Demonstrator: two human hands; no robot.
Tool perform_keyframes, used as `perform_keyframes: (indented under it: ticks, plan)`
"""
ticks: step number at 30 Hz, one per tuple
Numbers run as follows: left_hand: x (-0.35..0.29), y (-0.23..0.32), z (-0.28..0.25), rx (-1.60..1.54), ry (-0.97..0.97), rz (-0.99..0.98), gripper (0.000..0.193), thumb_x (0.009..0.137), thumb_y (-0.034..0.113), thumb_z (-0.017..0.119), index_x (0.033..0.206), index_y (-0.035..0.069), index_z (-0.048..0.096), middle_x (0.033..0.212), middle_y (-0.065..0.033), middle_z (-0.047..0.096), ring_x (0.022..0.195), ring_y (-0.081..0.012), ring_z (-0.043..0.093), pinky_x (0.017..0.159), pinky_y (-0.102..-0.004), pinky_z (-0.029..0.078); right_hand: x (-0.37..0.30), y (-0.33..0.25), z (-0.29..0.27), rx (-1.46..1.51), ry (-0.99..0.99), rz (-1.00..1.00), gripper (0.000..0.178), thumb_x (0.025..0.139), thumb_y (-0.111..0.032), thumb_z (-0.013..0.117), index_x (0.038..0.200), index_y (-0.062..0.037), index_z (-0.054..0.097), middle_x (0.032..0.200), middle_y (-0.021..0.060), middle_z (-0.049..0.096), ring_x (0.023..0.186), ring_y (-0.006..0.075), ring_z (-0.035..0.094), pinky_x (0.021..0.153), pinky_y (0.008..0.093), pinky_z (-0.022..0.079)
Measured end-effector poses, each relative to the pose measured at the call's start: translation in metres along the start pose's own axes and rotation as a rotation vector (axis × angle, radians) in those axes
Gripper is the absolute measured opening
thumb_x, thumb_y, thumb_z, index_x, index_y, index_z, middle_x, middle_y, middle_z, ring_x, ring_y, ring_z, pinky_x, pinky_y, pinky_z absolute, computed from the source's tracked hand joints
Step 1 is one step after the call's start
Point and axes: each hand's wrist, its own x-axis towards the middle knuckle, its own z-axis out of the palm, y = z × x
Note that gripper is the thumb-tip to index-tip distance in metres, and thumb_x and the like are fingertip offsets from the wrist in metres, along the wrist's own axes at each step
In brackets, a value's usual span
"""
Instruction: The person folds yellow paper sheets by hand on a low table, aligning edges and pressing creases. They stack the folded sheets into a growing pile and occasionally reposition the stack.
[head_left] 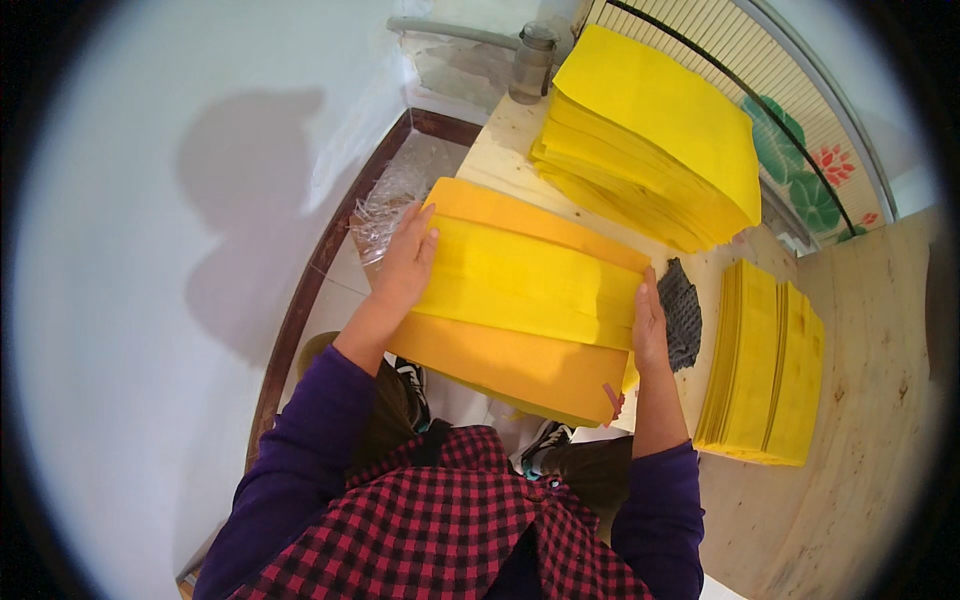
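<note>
Between my two hands is a thick stack of yellow paper, with a bright yellow band across its middle and deeper orange-yellow strips along its far and near sides. My left hand presses the stack's left end, fingers pointing away from me and the thumb at the edge. At the opposite end, my right hand lies along the side with its fingers extended upward. Both palms clasp the stack. It is tilted over the near edge of the wooden table, above my legs. A small reddish strip shows at its near right corner.
A tall pile of yellow sheets stands farther back on the wooden table. Bundled yellow sheets stand to the right. A dark grey knitted cloth lies beside my right hand. A jar is at the back; clear plastic strands hang left.
</note>
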Motion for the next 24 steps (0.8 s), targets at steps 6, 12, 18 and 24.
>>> perform_keyframes:
  ticks: [6,12,18,24]
  plan:
    - [-0.009,-0.002,-0.016,-0.082,0.071,-0.019,0.040,0.100,0.016,0.045,0.136,0.001,0.046,0.144,-0.0208,0.042,0.135,-0.0336,0.039,0.113,-0.0376,0.027,-0.001,0.002,-0.001,-0.017,0.006,-0.006,0.067,0.101,-0.044,0.041,0.148,0.0018,0.027,0.154,0.0174,0.027,0.144,0.0263,0.024,0.115,0.0321,0.019]
    - [-0.044,-0.006,-0.043,-0.082,0.101,-0.010,0.039,0.097,0.011,0.047,0.135,0.000,0.048,0.140,-0.0191,0.048,0.133,-0.0331,0.042,0.111,-0.0381,0.030,-0.006,0.004,-0.006,-0.054,0.094,0.009,0.058,0.099,-0.036,0.048,0.144,-0.0015,0.035,0.145,0.0182,0.042,0.134,0.0273,0.040,0.110,0.0335,0.030]
    - [-0.072,-0.009,-0.060,-0.020,0.088,-0.111,0.042,0.091,0.006,0.053,0.132,0.000,0.050,0.136,-0.0196,0.052,0.129,-0.0331,0.046,0.108,-0.0387,0.034,-0.025,0.005,-0.022,-0.159,0.162,0.098,0.041,0.088,-0.013,0.065,0.126,-0.0016,0.053,0.109,0.0120,0.062,0.096,0.0193,0.061,0.083,0.0315,0.049]
    - [-0.085,0.002,-0.071,-0.017,0.067,-0.060,0.043,0.091,0.010,0.054,0.134,0.003,0.051,0.140,-0.0168,0.049,0.131,-0.0306,0.045,0.109,-0.0390,0.033,-0.044,0.003,-0.025,-0.238,0.124,0.105,0.033,0.081,-0.010,0.071,0.110,0.0006,0.059,0.082,0.0075,0.063,0.072,0.0161,0.060,0.069,0.0295,0.050]
